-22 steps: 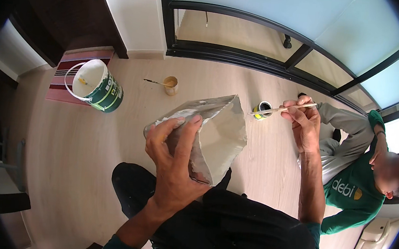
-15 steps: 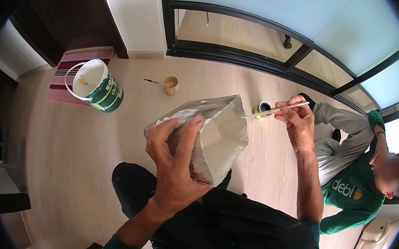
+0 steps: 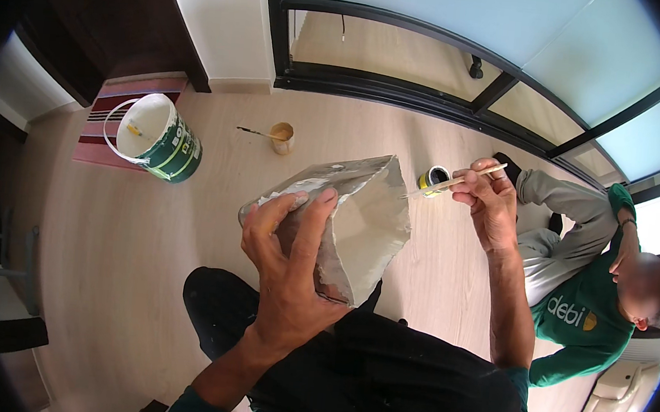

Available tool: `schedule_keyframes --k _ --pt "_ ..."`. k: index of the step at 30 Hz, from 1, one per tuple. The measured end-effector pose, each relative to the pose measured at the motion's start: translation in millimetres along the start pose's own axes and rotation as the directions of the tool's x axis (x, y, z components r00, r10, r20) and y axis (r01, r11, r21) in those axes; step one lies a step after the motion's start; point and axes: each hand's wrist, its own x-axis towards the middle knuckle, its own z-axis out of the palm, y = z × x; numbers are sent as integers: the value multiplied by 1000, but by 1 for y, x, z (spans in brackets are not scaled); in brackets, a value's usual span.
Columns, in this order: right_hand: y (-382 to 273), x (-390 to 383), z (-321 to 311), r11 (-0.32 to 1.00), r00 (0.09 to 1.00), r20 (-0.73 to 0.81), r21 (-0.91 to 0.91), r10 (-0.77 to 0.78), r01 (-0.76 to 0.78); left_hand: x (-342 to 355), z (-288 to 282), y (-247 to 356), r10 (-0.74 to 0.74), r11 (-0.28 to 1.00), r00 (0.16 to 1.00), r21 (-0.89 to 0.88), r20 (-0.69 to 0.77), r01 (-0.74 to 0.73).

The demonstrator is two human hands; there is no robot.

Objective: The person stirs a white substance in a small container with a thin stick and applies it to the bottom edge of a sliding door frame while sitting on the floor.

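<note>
My left hand [image 3: 292,285] grips a grey, paint-smeared hollow pot [image 3: 369,229] with a ragged rim, tilted above my lap. The thumb and fingers spread over its outer side, and its pale inside faces right. Between the fingertips of my right hand [image 3: 492,212] is a thin paintbrush [image 3: 443,186] with a light wooden handle. Its tip is at the pot's right rim; whether it touches is hard to tell. Just behind the brush stands a small open tin [image 3: 434,177] with a dark inside and a yellow label.
A green-and-white paint bucket [image 3: 181,159] stands partly on a striped mat [image 3: 88,142] at the far left. Ahead is a small tan cup [image 3: 281,145] with a stick or brush [image 3: 252,131] across it. A person in green [image 3: 578,330] sits at the right, beside black-framed glass panels [image 3: 402,95].
My right hand and the brush have shifted slightly left, the brush tip staying at the pot's rim. My left hand keeps its hold. The view has tilted a little.
</note>
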Motion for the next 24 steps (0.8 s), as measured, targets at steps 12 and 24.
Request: schedule_keyframes --k 12,24 --pt "5 4 -10 996 998 -52 -86 -44 40 -1 2 -3 -10 1000 1000 1 9 10" --pt "11 6 -5 1000 999 -43 -28 -7 6 -1 2 -3 -9 1000 1000 -9 10 9"
